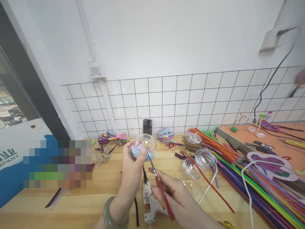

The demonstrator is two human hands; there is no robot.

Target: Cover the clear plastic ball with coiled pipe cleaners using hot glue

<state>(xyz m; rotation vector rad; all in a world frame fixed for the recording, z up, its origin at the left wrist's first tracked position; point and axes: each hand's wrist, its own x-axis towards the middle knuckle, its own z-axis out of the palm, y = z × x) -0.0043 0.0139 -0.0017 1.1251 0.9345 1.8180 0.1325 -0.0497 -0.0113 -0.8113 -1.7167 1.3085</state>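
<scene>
While left hand [131, 165] grips clear ball [144, 146] | right hand [171, 190] clasps scissors [159, 184] | glue gun [150, 203] beneath

1 view only, from a camera on the person's head. It looks forward and down across the bench [78, 203] toward the tiled wall [181, 98] behind it. Both hands sit close below the lens, near the bottom edge; the bench's far edge meets the wall mid-frame.

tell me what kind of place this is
Likely a craft workbench: a heap of pipe cleaners, a glue gun on the wooden table, and finished ornaments by the tiled wall.
</scene>
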